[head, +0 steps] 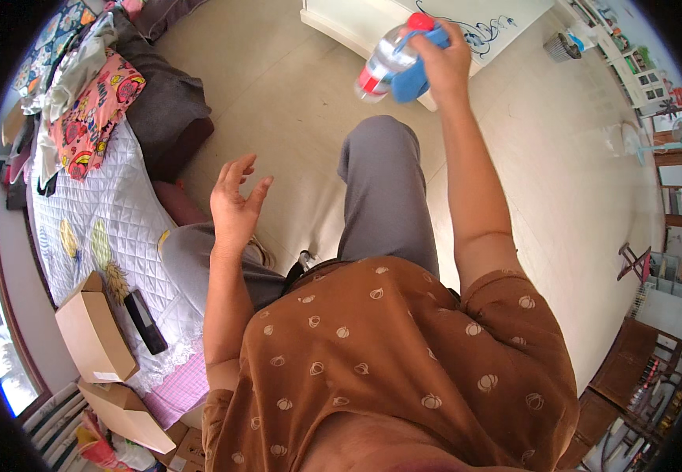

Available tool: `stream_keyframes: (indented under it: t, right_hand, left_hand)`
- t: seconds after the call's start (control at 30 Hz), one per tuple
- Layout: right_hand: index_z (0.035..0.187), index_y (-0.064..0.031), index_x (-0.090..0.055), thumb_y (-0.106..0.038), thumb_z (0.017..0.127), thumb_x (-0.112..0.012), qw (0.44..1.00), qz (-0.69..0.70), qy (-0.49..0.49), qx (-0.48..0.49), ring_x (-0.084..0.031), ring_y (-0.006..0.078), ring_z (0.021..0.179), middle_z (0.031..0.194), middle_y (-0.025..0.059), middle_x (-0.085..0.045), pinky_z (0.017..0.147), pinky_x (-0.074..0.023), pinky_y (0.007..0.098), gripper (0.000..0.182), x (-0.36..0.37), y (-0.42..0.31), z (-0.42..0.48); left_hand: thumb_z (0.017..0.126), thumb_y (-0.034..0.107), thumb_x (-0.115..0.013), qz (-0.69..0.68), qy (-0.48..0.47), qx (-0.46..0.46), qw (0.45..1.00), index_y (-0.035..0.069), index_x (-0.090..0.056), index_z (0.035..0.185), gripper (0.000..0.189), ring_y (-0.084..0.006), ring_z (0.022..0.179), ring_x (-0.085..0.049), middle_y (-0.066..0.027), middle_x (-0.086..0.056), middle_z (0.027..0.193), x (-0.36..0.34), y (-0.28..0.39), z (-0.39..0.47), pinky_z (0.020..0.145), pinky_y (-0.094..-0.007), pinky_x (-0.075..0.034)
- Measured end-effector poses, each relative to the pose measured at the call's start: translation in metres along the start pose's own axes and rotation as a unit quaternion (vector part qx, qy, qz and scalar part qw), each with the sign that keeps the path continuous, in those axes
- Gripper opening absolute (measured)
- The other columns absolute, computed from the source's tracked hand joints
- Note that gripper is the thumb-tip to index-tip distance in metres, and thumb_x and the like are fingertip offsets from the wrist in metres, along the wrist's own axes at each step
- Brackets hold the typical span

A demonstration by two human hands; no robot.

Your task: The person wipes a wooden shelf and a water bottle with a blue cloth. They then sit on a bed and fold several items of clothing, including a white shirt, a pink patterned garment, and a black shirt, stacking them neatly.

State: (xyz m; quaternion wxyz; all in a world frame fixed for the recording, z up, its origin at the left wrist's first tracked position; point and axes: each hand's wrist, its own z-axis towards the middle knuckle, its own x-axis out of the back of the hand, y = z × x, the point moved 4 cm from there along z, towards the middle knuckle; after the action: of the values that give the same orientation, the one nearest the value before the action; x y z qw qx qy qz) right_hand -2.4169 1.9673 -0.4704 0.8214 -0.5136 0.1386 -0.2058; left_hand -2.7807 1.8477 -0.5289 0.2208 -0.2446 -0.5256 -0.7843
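Note:
My right hand (448, 59) grips a blue cloth (410, 81) together with a clear plastic bottle (383, 59) that has a red cap and a red-and-white label. The bottle is tilted, its cap towards the upper right, in front of a white cabinet (364, 23) with dark blue scrollwork. My left hand (237, 203) hovers over the floor to the left of my raised knee, fingers apart and slightly curled, with nothing in it. The far side of the bottle and part of the cloth are hidden behind my right hand's fingers.
On the left, a quilted white cover (122, 206) bears a pink printed cloth (102, 112), a black flat object (145, 321) and a cardboard box (96, 330). A dark grey cloth (167, 100) drapes nearby. Pale floor (541, 177) stretches right towards a wastebasket (562, 47), a fan (680, 134) and a small stool (634, 261).

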Motion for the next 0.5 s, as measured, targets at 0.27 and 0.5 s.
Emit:
stream_keyframes:
  t: [0.27,0.5]
  right_hand:
    - [0.101,-0.0030,-0.072,-0.028,0.068,-0.085,0.965,-0.202,0.155,0.067,-0.063,0.0193,0.089,0.105,0.0095,-0.063,0.080,-0.0508,0.0325,0.044,0.069,0.033,0.153]
    - [0.101,-0.0089,-0.075,-0.045,0.062,-0.085,0.896,-0.381,0.229,0.001,-0.067,0.0263,0.092,0.104,0.0127,-0.068,0.084,-0.0514,0.0379,0.054,0.127,0.091,0.244]
  left_hand:
    - [0.081,0.010,-0.076,0.110,0.005,0.012,0.994,0.002,-0.065,0.110,0.033,-0.0267,0.086,-0.065,-0.0136,-0.065,0.092,0.002,-0.030,0.033,0.076,-0.0361,-0.052]
    - [0.082,0.007,-0.074,0.084,0.040,0.042,0.995,0.001,-0.066,0.110,0.031,-0.0251,0.083,-0.066,-0.0139,-0.066,0.092,0.006,-0.058,0.053,0.074,-0.0344,-0.052]
